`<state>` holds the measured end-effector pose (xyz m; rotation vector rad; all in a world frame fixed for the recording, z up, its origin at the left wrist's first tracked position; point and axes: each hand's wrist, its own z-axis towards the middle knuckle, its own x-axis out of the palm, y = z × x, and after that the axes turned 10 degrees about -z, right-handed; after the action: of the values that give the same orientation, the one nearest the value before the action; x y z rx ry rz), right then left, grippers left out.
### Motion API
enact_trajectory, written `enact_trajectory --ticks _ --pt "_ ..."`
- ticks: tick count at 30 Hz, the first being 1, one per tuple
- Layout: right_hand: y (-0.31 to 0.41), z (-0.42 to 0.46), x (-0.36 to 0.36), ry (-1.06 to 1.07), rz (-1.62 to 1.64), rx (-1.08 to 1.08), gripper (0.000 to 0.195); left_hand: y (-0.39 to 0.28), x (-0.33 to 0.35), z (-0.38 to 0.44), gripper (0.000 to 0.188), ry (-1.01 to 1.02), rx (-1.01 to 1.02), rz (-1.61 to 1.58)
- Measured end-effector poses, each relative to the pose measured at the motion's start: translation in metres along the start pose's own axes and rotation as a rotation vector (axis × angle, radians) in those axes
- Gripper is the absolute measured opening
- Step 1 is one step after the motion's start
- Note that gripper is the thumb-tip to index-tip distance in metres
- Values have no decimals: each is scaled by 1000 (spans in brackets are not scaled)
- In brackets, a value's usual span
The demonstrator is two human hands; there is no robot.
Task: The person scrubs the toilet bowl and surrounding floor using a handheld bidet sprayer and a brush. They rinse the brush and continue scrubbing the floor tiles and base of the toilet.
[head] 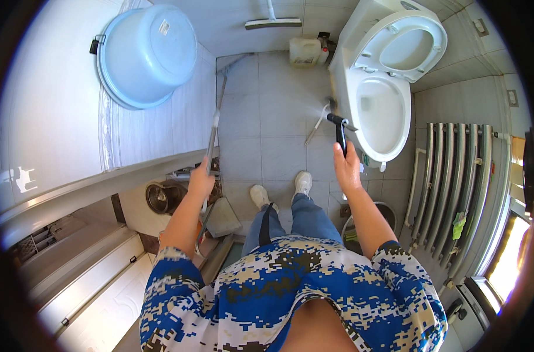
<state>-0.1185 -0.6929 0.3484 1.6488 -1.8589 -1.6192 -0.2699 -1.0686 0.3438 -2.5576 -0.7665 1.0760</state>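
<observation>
My left hand [201, 182] is closed around the grey pole [215, 123] of a long-handled floor tool. Its blurred head [234, 64] lies at the far left corner of the tiled floor. In my right hand [348, 167] is a black handheld sprayer [340, 130], held upright beside the toilet bowl. A faint mist of spray leaves its nozzle towards the upper left. Behind the nozzle, a toilet brush with a white handle [313, 132] rests on the floor, its dark head against the toilet base. The white toilet [382, 119] has its seat and lid raised.
A light blue plastic tub [148, 57] hangs on the left wall. A squeegee [273, 23] leans at the back wall near a plastic jug [304, 52]. To my right stand a metal radiator [454, 189] and a bucket [383, 213]. A dustpan [223, 218] sits by my left foot.
</observation>
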Motion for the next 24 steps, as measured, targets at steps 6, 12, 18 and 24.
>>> enact_trajectory --ticks 6,12,18,24 --pt "15 -6 6 28 -32 -2 38 47 38 -18 70 99 -44 23" --pt "4 -14 2 41 -109 -25 39 75 24 -162 68 156 -190 -160" --pt "2 -12 3 68 -137 -29 39 80 15 -180 63 83 -176 -318" --pt "14 -11 18 91 -169 -27 39 60 42 -107 69 123 -187 -427"
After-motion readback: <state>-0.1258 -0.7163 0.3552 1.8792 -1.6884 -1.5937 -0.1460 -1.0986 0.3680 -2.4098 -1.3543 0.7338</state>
